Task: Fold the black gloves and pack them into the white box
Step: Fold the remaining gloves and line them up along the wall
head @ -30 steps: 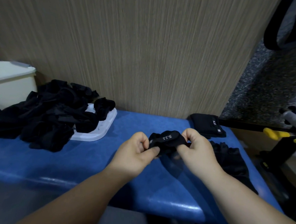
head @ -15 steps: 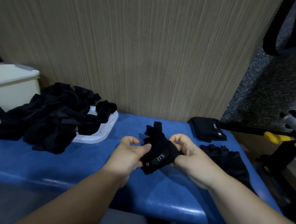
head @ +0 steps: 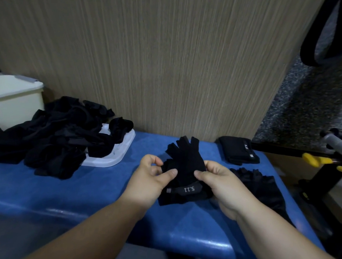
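A black fingerless glove [head: 185, 165] with a grey "5.11" cuff label lies spread on the blue bench, fingers pointing away from me. My left hand [head: 150, 177] pinches its left edge and my right hand [head: 220, 183] pinches its right edge. A heap of loose black gloves [head: 53, 137] covers the left of the bench, partly on a white lid [head: 113, 158]. A folded glove [head: 239, 150] lies at the back right. The white box [head: 13, 97] stands at the far left.
More black gloves [head: 262, 185] lie by my right forearm near the bench's right edge. A wood-grain wall [head: 150, 59] rises behind the blue bench [head: 64, 191]. Metal equipment with yellow parts [head: 323, 161] stands to the right.
The glove was bunched between both hands a second ago. It has since been turned and opened out flat, cuff toward me, fingers away.
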### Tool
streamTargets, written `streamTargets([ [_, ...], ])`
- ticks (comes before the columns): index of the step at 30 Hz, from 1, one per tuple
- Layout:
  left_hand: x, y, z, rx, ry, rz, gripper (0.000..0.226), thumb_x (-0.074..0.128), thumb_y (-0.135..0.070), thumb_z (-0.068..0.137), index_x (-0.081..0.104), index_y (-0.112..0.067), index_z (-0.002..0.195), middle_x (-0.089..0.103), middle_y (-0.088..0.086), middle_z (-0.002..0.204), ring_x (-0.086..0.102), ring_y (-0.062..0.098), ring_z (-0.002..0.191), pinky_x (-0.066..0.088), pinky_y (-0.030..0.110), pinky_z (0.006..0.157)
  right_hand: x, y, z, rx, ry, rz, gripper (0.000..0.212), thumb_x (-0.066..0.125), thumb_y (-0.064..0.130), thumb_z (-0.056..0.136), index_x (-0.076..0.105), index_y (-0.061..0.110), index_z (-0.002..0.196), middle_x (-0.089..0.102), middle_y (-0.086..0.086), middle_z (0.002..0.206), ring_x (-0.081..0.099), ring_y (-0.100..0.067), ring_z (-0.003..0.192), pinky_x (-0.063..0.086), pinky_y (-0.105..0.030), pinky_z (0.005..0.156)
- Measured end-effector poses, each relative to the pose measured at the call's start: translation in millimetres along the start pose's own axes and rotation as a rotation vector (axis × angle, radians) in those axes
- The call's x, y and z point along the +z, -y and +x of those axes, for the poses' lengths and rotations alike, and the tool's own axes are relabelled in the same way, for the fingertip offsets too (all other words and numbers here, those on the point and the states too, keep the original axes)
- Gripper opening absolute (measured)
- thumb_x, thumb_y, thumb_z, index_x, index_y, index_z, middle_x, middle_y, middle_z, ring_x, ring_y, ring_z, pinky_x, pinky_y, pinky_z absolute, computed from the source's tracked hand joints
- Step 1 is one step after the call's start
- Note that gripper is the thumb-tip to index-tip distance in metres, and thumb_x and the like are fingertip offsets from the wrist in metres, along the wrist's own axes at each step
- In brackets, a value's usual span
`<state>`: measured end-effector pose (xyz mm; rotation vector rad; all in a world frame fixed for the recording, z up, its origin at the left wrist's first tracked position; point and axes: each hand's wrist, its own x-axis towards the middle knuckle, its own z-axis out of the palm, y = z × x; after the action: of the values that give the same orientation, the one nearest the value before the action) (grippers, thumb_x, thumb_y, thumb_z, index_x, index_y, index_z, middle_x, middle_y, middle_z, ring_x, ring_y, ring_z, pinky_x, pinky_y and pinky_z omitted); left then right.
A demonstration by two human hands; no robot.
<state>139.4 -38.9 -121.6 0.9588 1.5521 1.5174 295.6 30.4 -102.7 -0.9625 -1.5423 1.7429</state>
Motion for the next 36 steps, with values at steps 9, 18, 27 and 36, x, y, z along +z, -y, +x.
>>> streamTargets([
  [9,0,1,2,0.021,-0.036,0.219,0.013,0.069,-0.025,0.085,0.059,-0.017,0.083,0.054,-0.003,0.067,0.05,0.011,0.059,0.045,0.03,0.066,-2,4,0,0.036,-0.07,0.072,0.018,0.049,0.006,0.095,0.061,0.001,0.108,0.071,-0.014,0.086,0.067,-0.022,0.074,0.053,-0.03,0.067],
  [18,4,-9,-7,-0.077,0.176,0.128,0.065,0.052,-0.078,0.069,0.069,-0.022,0.098,0.074,-0.003,0.091,0.069,0.012,0.086,0.053,0.031,0.078,7,4,-8,0.038,0.221,0.064,0.031,0.044,0.025,0.097,0.062,0.01,0.118,0.068,-0.008,0.102,0.061,-0.022,0.075,0.049,-0.027,0.065],
  [27,1,-15,-4,-0.263,0.077,-0.098,0.011,0.05,-0.009,0.089,0.06,-0.011,0.091,0.064,0.009,0.077,0.061,0.024,0.07,0.044,0.028,0.057,3,5,-6,-0.124,-0.044,-0.259,0.012,0.058,0.008,0.091,0.062,0.015,0.082,0.063,-0.005,0.076,0.06,-0.008,0.056,0.043,-0.019,0.05],
  [36,1,-15,-5,-0.357,0.201,-0.424,0.032,0.048,-0.015,0.084,0.062,-0.009,0.113,0.072,0.013,0.104,0.068,0.033,0.091,0.054,0.045,0.076,-3,2,-1,0.113,-0.115,-0.201,0.033,0.062,0.043,0.087,0.048,0.013,0.09,0.064,-0.007,0.085,0.064,-0.02,0.071,0.051,-0.029,0.056],
])
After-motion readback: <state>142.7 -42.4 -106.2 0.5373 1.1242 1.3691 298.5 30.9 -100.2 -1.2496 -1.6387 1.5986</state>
